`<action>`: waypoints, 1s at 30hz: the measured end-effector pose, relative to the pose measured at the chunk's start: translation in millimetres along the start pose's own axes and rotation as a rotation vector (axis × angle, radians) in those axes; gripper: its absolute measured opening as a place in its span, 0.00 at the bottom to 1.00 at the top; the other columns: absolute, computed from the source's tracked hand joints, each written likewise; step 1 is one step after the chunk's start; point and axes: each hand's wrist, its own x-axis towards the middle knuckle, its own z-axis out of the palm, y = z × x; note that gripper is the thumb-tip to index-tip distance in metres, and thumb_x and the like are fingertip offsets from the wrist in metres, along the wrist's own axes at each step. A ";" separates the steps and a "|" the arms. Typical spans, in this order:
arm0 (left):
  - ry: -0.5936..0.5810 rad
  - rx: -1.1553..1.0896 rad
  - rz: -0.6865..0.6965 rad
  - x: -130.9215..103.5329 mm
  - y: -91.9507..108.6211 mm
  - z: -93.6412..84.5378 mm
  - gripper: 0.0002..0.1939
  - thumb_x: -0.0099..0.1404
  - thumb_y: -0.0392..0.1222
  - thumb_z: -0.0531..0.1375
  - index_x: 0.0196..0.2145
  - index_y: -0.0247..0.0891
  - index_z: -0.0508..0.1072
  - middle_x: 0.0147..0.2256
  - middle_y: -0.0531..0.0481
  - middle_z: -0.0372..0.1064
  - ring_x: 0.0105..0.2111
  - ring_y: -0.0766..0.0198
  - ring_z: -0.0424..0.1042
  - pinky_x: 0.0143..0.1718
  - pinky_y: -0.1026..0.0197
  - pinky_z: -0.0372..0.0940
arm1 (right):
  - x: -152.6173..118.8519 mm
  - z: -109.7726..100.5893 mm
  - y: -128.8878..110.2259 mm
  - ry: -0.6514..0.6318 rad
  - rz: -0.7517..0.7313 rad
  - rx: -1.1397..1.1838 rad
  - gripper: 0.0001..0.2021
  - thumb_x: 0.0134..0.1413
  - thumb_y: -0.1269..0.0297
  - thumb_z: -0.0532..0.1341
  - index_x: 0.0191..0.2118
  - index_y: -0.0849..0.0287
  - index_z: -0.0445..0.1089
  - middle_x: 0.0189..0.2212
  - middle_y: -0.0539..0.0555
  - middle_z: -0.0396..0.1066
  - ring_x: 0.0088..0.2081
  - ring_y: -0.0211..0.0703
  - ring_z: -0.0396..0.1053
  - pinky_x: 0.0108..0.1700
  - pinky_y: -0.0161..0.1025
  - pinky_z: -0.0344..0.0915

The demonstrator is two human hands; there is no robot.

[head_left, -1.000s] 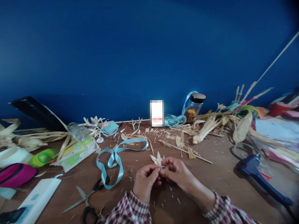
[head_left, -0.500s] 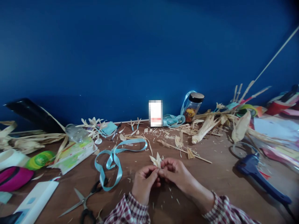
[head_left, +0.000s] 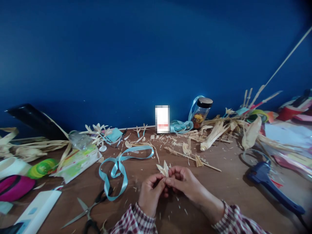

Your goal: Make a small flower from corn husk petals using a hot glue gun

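Observation:
A small pale flower of dried corn husk (head_left: 162, 169) stands up from between my fingertips, its pointed petals upward and its base hidden. My left hand (head_left: 152, 191) pinches it from the left with thumb and fingers. From the right, my right hand (head_left: 186, 183) closes on the same flower, its thumb meeting the left thumb. Light blue ribbon (head_left: 124, 180) lies in loops left of the hands. Open scissors (head_left: 86, 211) with black handles rest nearer the front left.
A blue glue gun (head_left: 273, 188) lies at right. Along the wall stand a black-lidded jar (head_left: 201, 113) and a blurred white card (head_left: 162, 118), among husk scraps (head_left: 214, 136). More husk flowers (head_left: 97, 130) sit at back left. A white power strip (head_left: 39, 208) lies front left.
Both hands stay closed on the husk flower at nearly the same spot. The left hand shifts very slightly to the right; the objects on the table have not moved.

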 end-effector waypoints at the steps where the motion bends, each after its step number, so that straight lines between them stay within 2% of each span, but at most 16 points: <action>1: -0.001 0.006 0.007 0.0 0.1 0.1 0.16 0.47 0.48 0.67 0.28 0.32 0.75 0.20 0.52 0.68 0.19 0.70 0.65 0.19 0.68 0.64 | -0.3 0.2 -0.4 -0.003 0.001 0.001 0.19 0.37 0.54 0.68 0.30 0.61 0.64 0.18 0.45 0.64 0.19 0.30 0.59 0.22 0.29 0.54; 6: -0.026 0.019 0.011 -0.4 0.1 0.1 0.15 0.48 0.48 0.67 0.28 0.32 0.75 0.20 0.52 0.68 0.19 0.70 0.65 0.18 0.69 0.64 | -1.4 1.2 -1.4 0.009 0.005 0.005 0.18 0.39 0.54 0.68 0.30 0.62 0.64 0.17 0.44 0.63 0.18 0.29 0.57 0.21 0.29 0.54; 30: 0.011 0.018 0.011 -1.5 -2.0 -0.4 0.15 0.49 0.48 0.66 0.30 0.33 0.74 0.21 0.52 0.69 0.19 0.70 0.67 0.18 0.69 0.65 | -2.2 2.7 -4.8 -0.001 0.017 0.028 0.18 0.38 0.55 0.68 0.30 0.62 0.64 0.19 0.46 0.66 0.20 0.30 0.60 0.23 0.30 0.56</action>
